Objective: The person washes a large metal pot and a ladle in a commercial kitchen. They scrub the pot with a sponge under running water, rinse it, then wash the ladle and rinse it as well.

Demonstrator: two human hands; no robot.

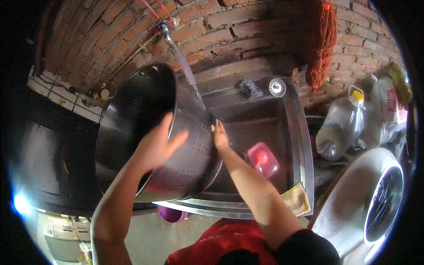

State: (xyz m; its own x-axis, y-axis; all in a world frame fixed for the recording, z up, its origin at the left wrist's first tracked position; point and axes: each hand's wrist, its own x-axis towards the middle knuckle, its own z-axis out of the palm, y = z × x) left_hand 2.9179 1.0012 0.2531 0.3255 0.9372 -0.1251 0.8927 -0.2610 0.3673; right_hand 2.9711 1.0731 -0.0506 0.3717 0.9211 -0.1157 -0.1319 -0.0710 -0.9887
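Note:
A large metal drum-like pot (195, 132) with bands of small holes lies tilted over the sink, its wide mouth facing left. My left hand (159, 142) is at the rim of the mouth, blurred, thumb and fingers spread; whether it touches the rim is unclear. Against the far right side of the pot rests my right hand (220, 135), fingers close together; whatever may be under its fingertips is hidden. Water runs from a pale hose (185, 64) on the tap (164, 28) onto the pot's outer wall.
The metal sink (303, 139) holds a pink container (265, 165) with a red scoop-like thing. A steel scourer (250, 89) and a sink strainer (277, 87) lie on its back ledge, a yellow cloth (296, 200) at its front corner. Right stand a plastic jug (341, 126) and a large pan (344, 198).

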